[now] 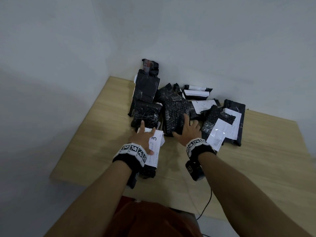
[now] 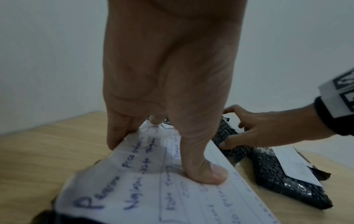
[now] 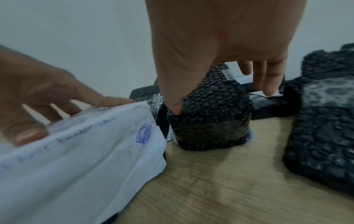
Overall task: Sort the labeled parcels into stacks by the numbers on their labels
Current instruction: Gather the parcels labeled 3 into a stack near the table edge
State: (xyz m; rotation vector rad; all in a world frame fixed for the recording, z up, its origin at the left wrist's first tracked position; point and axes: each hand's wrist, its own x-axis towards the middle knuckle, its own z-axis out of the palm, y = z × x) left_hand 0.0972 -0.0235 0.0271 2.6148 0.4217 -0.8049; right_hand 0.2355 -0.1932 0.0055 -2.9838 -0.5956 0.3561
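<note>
Two hands work at a heap of roughly ten black parcels in the middle of the head view, on a light wooden table set in a wall corner; the exact count is unclear because they overlap. Most are wrapped in black bubble wrap or black plastic, and several carry white paper labels with blue handwriting. The nearest labelled parcel, lower centre-left of the head view, shows a handwritten 3 on its label. The left hand lies on it with fingers spread fairly straight and the thumb pressed flat on the paper. Just right of it, the right hand grips a bubble-wrapped parcel, thumb at its near edge and fingers curled over the far side. Both wrists wear black bands with square black-and-white markers.
</note>
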